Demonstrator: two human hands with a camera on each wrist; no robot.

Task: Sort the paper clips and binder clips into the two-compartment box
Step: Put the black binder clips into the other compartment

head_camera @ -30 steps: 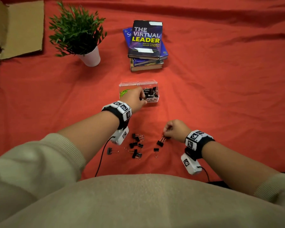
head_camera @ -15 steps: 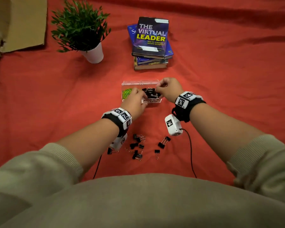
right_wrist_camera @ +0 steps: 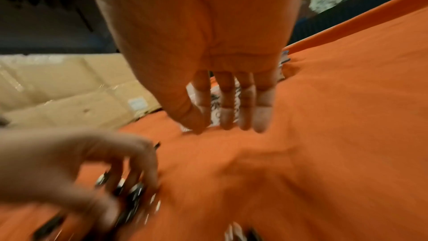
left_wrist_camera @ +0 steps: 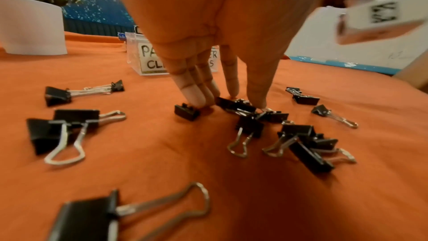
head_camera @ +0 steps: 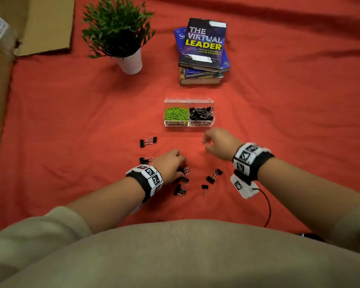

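Observation:
The clear two-compartment box (head_camera: 189, 124) holds green paper clips (head_camera: 176, 114) on the left and black binder clips (head_camera: 202, 114) on the right. Several loose black binder clips (head_camera: 214, 176) lie on the red cloth in front of it. My left hand (head_camera: 180, 168) is down on the middle cluster. In the left wrist view its straight fingertips (left_wrist_camera: 197, 98) touch the cloth, and the thumb and forefinger touch one binder clip (left_wrist_camera: 234, 104) that still lies on the cloth. My right hand (head_camera: 206, 142) hovers empty just in front of the box, with its fingers (right_wrist_camera: 261, 116) hanging relaxed.
A potted plant (head_camera: 121, 34) stands at the back left and a stack of books (head_camera: 203, 50) behind the box. Cardboard (head_camera: 0, 80) lines the left edge. More binder clips (head_camera: 148, 141) lie to the left of my left hand.
Both hands have left the box. The left hand dropped back onto the loose binder clips, and the right hand pulled back toward me, empty.

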